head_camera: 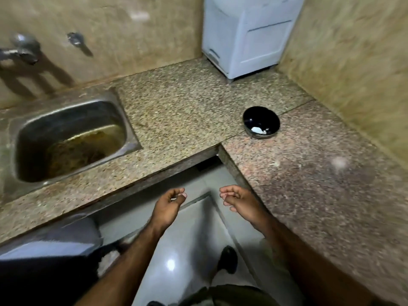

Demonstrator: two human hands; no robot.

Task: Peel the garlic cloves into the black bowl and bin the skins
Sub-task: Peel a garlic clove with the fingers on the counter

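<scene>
The black bowl (261,113) sits on the reddish granite counter (320,173) near the inner corner. White peeled garlic (257,130) lies in its bottom. My left hand (170,206) hovers over the floor in front of the counter, its fingers curled in against the thumb with nothing visible between them. A little to its right, my right hand (239,200) hangs by the counter's edge with its fingers loosely curled and empty. A dark bin (44,257) with a grey-blue top stands at the lower left, with something pale (108,261) at its side.
A steel sink (70,138) is set into the speckled counter (176,111) at the left, under a wall tap (22,50). A white appliance (247,34) stands in the far corner. Grey floor tiles (176,250) lie below my arms.
</scene>
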